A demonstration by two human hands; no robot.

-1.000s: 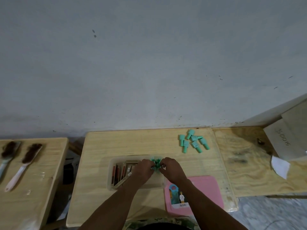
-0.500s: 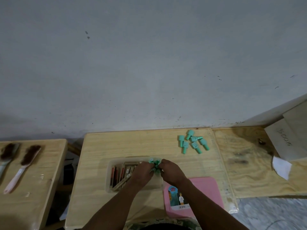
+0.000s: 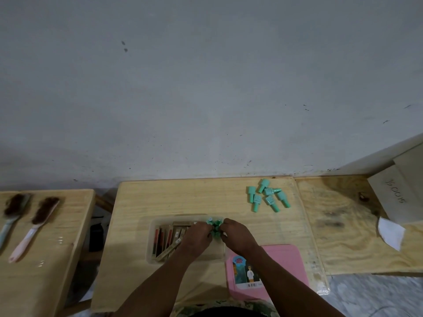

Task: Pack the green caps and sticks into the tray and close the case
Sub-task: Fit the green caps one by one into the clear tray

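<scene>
One pale wooden table [image 3: 183,202] carries the work. A second wooden table [image 3: 45,259] stands well to the left of the fingers, and one plywood board [image 3: 343,248] lies to their right. On that board, far right of the fingers, stands one grey cardboard box [image 3: 393,195] with handwriting on it, and one white paper scrap [image 3: 389,232] lies beside it.

One pink plastic case [image 3: 286,266] with a picture label lies just nearer than the right fingers, partly under the right forearm. One clear plastic tray [image 3: 151,248] sits under both hands. Left of the fingers it holds several brown and red sticks [image 3: 167,239], too overlapped to count.

Two long-handled brushes [image 3: 39,223] lie on the left table.

The left hand [image 3: 196,236] and right hand [image 3: 238,234] meet over the tray's far right corner. Their fingers are curled inward, pinching a cluster of green plastic caps [image 3: 215,227] between them; its number is hidden. Six loose green caps [image 3: 267,197] lie in a heap beyond and to the right of the fingers, well apart from them.
</scene>
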